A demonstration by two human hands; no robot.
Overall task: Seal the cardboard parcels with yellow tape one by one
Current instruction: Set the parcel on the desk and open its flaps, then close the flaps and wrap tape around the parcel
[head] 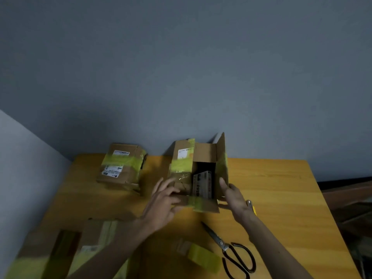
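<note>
Parcel (182, 158) sitting mid-desk (271, 188), top flaps standing open, mouth facing up, long axis running straight away from person. Right hand (235, 198) lying flat-fingered against right flap, grasping nothing. Left hand (163, 200), blurred, resting over left flap, grip impossible to tell. Both hands flanking near end, equally close. Tape roll (201, 256) and scissors (231, 250) lying nearer person; taped parcel (122, 164) sitting far left.

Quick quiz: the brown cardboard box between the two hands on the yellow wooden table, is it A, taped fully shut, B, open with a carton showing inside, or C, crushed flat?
B: the brown cardboard box has its flaps standing open and a pale printed carton shows inside, with the left hand and right hand touching its sides.
</note>
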